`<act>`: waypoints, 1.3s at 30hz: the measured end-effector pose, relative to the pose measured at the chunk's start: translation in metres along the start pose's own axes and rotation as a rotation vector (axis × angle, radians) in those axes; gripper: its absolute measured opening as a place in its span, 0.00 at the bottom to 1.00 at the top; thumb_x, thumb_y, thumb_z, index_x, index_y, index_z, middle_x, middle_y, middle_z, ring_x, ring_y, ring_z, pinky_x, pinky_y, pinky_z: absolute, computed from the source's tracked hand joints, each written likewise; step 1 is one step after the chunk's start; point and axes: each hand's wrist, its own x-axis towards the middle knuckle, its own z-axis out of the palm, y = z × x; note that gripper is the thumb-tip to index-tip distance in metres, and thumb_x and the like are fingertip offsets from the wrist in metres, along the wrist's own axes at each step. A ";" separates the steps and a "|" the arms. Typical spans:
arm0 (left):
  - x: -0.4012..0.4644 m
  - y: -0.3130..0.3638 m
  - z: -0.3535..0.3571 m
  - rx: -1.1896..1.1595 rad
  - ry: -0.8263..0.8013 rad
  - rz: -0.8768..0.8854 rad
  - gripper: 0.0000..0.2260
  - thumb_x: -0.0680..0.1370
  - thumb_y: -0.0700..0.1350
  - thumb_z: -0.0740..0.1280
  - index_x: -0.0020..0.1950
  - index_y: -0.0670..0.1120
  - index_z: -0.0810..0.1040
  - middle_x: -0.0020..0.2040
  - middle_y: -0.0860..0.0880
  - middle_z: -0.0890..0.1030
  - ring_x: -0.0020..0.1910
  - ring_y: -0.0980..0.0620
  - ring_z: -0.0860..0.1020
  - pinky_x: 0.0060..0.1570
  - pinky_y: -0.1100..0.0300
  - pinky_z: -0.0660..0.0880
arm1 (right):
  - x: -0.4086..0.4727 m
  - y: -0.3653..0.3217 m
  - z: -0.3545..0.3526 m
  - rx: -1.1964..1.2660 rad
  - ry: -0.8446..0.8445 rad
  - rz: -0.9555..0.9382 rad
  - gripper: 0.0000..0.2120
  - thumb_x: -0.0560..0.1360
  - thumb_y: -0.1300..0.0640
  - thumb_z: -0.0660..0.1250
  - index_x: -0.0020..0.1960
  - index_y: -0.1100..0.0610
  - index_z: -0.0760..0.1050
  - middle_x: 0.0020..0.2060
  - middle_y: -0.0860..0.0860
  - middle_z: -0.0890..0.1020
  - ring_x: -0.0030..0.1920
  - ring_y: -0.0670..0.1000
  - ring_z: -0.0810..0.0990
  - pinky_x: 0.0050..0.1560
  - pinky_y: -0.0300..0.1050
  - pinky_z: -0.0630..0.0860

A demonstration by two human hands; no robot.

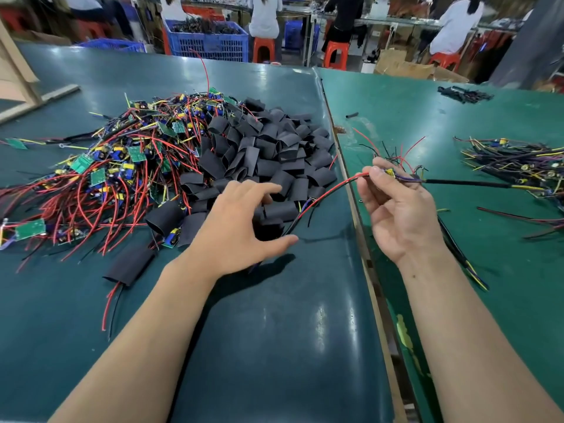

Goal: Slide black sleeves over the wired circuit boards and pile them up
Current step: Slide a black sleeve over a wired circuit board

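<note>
Left hand (pixel 241 227) spread over black sleeves (pixel 268 154), right hand (pixel 399 209) pinching wires (pixel 332 190).

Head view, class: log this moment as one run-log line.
left hand: open, reaching over black sleeves | right hand: pinching wired board | sleeve: not yet on | unsleeved boards: piled left

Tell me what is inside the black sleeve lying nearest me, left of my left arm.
Red and black wires trail out of the sleeve's near end. Whatever they join to inside, presumably a board, is covered by the sleeve.
</note>
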 end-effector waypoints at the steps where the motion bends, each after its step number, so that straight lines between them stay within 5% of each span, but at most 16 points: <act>1: -0.002 -0.003 -0.004 0.019 0.013 0.012 0.30 0.66 0.63 0.74 0.62 0.49 0.78 0.52 0.54 0.78 0.55 0.50 0.71 0.60 0.46 0.70 | 0.000 -0.001 0.000 0.005 -0.003 0.003 0.07 0.76 0.71 0.65 0.48 0.62 0.78 0.34 0.54 0.83 0.37 0.49 0.83 0.44 0.38 0.81; 5: -0.007 -0.015 -0.013 0.028 -0.036 -0.047 0.20 0.66 0.60 0.72 0.53 0.52 0.83 0.47 0.57 0.80 0.51 0.50 0.73 0.57 0.45 0.72 | -0.002 -0.001 -0.001 -0.025 -0.013 0.008 0.06 0.76 0.70 0.65 0.49 0.62 0.78 0.38 0.57 0.85 0.40 0.52 0.85 0.44 0.39 0.82; 15: -0.005 -0.016 -0.013 -0.003 -0.143 -0.108 0.21 0.70 0.63 0.69 0.59 0.54 0.83 0.52 0.59 0.79 0.55 0.52 0.71 0.62 0.46 0.68 | -0.002 0.002 0.000 -0.158 0.000 0.032 0.05 0.76 0.68 0.67 0.47 0.59 0.76 0.38 0.59 0.85 0.39 0.54 0.86 0.37 0.39 0.80; 20: -0.003 -0.017 -0.015 -0.003 -0.132 -0.061 0.14 0.72 0.48 0.76 0.57 0.51 0.84 0.51 0.55 0.82 0.54 0.49 0.74 0.60 0.49 0.70 | -0.001 0.003 0.001 -0.158 0.049 0.011 0.09 0.72 0.72 0.70 0.46 0.59 0.75 0.36 0.57 0.83 0.35 0.51 0.84 0.38 0.38 0.80; 24: -0.004 -0.016 -0.017 -0.076 -0.196 -0.115 0.24 0.66 0.65 0.72 0.58 0.56 0.83 0.51 0.60 0.80 0.55 0.56 0.72 0.58 0.56 0.69 | -0.002 0.003 0.001 -0.207 0.045 0.023 0.06 0.72 0.69 0.71 0.43 0.59 0.80 0.36 0.55 0.84 0.35 0.52 0.84 0.37 0.38 0.80; 26: -0.004 -0.016 -0.017 -0.078 -0.199 -0.125 0.22 0.66 0.62 0.75 0.58 0.57 0.83 0.51 0.60 0.79 0.54 0.56 0.72 0.58 0.56 0.69 | -0.003 0.004 0.000 -0.283 0.051 0.010 0.08 0.72 0.67 0.72 0.37 0.58 0.82 0.36 0.55 0.84 0.35 0.53 0.84 0.35 0.38 0.80; 33: -0.004 -0.017 -0.015 -0.052 -0.161 -0.082 0.17 0.67 0.55 0.79 0.54 0.57 0.84 0.47 0.57 0.80 0.51 0.53 0.73 0.57 0.52 0.71 | -0.001 0.012 -0.002 -0.583 0.064 -0.168 0.08 0.74 0.67 0.69 0.37 0.60 0.78 0.28 0.55 0.83 0.31 0.54 0.83 0.33 0.41 0.79; 39: 0.000 -0.009 -0.010 0.003 0.170 0.029 0.13 0.71 0.51 0.76 0.52 0.48 0.86 0.43 0.52 0.82 0.47 0.47 0.74 0.52 0.52 0.71 | 0.001 0.007 0.000 -0.244 0.078 -0.061 0.08 0.76 0.67 0.68 0.37 0.63 0.79 0.32 0.57 0.84 0.33 0.53 0.84 0.34 0.38 0.79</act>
